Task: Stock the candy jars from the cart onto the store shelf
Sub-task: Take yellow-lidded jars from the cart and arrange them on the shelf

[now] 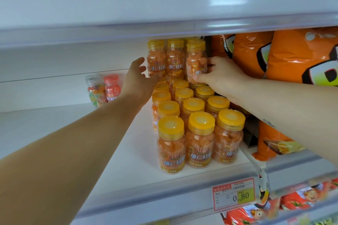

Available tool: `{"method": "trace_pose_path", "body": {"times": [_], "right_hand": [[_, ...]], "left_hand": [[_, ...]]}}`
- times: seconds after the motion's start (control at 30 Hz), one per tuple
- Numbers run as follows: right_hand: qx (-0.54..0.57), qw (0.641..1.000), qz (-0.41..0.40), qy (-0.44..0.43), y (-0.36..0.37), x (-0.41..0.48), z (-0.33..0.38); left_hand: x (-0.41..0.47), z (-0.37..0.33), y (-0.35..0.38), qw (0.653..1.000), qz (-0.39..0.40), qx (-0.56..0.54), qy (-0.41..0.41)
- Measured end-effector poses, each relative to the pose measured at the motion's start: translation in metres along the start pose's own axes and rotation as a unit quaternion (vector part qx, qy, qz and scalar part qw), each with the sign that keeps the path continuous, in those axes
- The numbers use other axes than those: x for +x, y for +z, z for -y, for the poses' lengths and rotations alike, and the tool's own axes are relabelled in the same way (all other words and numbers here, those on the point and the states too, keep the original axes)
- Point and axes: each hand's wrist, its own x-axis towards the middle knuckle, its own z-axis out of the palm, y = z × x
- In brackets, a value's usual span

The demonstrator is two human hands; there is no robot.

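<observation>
Several clear candy jars with yellow lids and orange gummies stand in rows on the white shelf [128, 166], the front one being the middle front jar [200, 139]. A second layer of three jars is stacked on the back rows. My right hand [217, 76] grips the right upper jar [195, 60] from its right side. My left hand [137, 82] has its fingers spread, touching the left side of the left upper jar [156, 58]. The cart is out of view.
Two other jars, a clear-lidded jar [94, 89] and a red-lidded jar [112, 87], stand at the shelf's back left. Large orange snack bags [296, 56] crowd the right side behind a divider. A price tag [234, 193] hangs on the shelf's front rail. An upper shelf sits close overhead.
</observation>
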Motion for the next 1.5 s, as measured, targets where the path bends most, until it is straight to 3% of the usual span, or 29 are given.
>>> {"method": "trace_pose_path", "body": {"times": [1.13, 1.37, 1.5], "right_hand": [[-0.023, 1.0, -0.007, 0.008, -0.004, -0.013, 0.006], [-0.035, 0.999, -0.001, 0.029, -0.011, -0.029, 0.018], [-0.091, 0.995, 0.021, -0.021, -0.027, -0.076, 0.028]], "left_hand": [[-0.026, 0.001, -0.01, 1.0, 0.004, 0.01, -0.007], [-0.056, -0.012, -0.02, 1.0, -0.011, 0.015, -0.012], [-0.105, -0.02, -0.038, 0.999, -0.043, -0.014, -0.003]]}}
